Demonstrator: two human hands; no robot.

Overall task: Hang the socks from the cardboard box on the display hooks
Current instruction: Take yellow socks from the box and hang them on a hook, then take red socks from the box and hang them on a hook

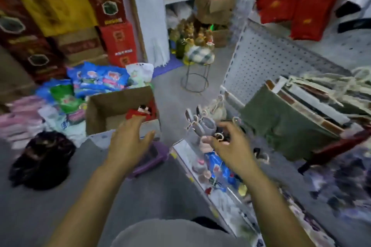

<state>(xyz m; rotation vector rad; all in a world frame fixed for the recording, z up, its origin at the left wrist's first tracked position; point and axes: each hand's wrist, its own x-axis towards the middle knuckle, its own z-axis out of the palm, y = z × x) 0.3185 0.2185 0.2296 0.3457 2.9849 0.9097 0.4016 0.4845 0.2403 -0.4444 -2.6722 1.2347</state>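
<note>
An open cardboard box (pixel 112 106) stands on the floor ahead, with a red pair of socks (pixel 138 113) lying inside it. My left hand (pixel 129 138) stretches toward the box with fingers spread, holding nothing, just short of the red socks. My right hand (pixel 230 142) is by the display rack, its fingers curled near a small plastic hanger hook. A grey pair of socks (pixel 204 126) hangs on a display hook beside that hand. Whether the hand grips anything is blurred. The white pegboard panel (pixel 267 60) rises behind.
Blue and green packets (pixel 96 80) and pink packs are piled left of the box. A black bag (pixel 43 158) lies on the floor at left. A wire stool (pixel 197 66) stands farther back. Olive cloth and other goods (pixel 287 124) hang on the rack at right.
</note>
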